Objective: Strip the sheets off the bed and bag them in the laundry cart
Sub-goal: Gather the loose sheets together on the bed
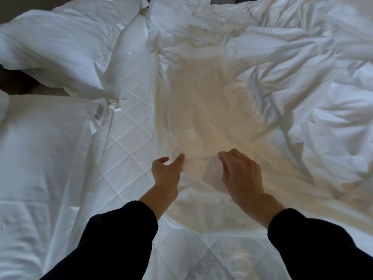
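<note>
Head camera looks down on the white sheet (pixel 201 110), loosened and rumpled, lying right of the bare quilted mattress pad (pixel 129 126), its long free edge running straight away from the person along that pad. Right hand (pixel 238 174) curls its fingers (pixel 225 157) into the near hem. Left hand (pixel 166 174) seems to pinch it, thumb against forefinger, through blur.

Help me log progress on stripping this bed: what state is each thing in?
Sheet: pulled loose, crumpled, edge lifted.
Left hand: pinching the sheet's edge.
Right hand: fingers curled on the sheet's edge.
Mattress pad: partly uncovered.
Pillows: lying on the bed's left side.
</note>
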